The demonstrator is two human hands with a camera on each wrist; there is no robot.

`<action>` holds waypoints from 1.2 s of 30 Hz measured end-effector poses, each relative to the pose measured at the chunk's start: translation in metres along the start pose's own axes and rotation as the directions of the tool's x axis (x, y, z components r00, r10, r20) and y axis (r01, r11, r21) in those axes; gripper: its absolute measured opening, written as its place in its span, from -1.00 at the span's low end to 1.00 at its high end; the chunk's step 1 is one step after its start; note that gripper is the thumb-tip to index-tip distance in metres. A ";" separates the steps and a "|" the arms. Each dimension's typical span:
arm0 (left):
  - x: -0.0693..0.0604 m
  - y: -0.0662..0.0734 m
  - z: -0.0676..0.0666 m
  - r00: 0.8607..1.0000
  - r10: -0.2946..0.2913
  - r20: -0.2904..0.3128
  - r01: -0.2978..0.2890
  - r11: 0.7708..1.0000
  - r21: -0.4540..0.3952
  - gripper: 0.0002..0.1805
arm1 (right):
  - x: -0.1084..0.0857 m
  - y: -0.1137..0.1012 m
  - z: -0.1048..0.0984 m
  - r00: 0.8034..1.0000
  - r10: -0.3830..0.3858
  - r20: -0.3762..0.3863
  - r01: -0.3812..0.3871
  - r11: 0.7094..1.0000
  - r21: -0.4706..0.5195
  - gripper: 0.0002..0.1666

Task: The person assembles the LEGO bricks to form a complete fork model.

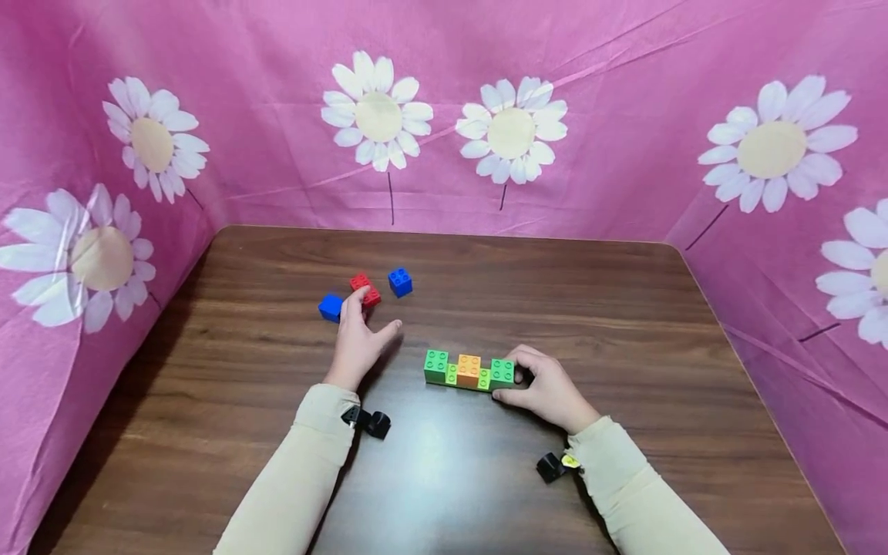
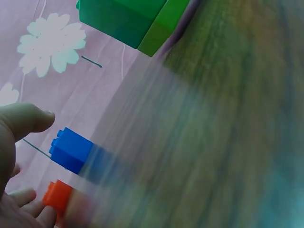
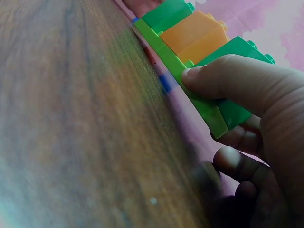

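Observation:
In the head view my right hand pinches the right end of a row of joined toy building bricks, thumb in front and fingers behind. This row has a light green base, a green brick at its left end, an orange brick in the middle and another green brick at the right. My left hand reaches over a red brick, thumb spread away; whether a fingertip touches it I cannot tell. Partly behind that hand lies a blue brick.
A second blue brick stands right of the red one. The wooden table is bordered at the back and sides by a pink cloth printed with white flowers. Small black cameras hang at both wrists.

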State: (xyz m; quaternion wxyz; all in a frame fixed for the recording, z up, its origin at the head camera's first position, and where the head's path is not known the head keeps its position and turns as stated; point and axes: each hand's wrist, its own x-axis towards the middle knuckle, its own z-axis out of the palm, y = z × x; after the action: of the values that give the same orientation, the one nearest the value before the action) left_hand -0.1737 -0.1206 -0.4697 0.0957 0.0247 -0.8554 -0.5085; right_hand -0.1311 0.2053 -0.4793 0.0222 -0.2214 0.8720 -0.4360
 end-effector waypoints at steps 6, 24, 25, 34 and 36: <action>0.006 -0.003 0.008 0.995 -0.090 -0.033 0.091 0.995 0.035 0.05 | -0.002 0.001 0.002 1.000 0.000 -0.013 -0.001 1.000 -0.009 -0.62; 0.044 -0.010 0.014 0.980 -0.102 -0.172 0.121 0.988 0.101 -0.21 | -0.003 -0.003 0.001 1.000 0.009 -0.010 -0.010 1.000 -0.009 -0.62; 0.045 -0.011 0.014 0.977 -0.105 -0.184 0.126 0.987 0.105 -0.24 | -0.003 -0.003 0.001 1.000 0.011 -0.009 -0.011 1.000 -0.008 -0.62; 0.058 -0.016 0.014 0.958 -0.142 -0.249 0.182 0.973 0.144 -0.28 | -0.003 -0.003 0.003 1.000 0.019 0.000 -0.019 1.000 -0.009 -0.62; 0.061 -0.017 0.013 0.956 -0.147 -0.255 0.187 0.973 0.137 -0.33 | -0.003 -0.003 0.003 1.000 0.013 -0.004 -0.013 1.000 -0.009 -0.62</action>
State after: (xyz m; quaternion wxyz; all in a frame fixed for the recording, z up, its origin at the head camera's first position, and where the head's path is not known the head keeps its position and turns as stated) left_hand -0.2366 -0.1257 -0.4822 0.1540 0.1668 -0.8700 -0.4378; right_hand -0.1268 0.2026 -0.4792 0.0225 -0.2148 0.8754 -0.4324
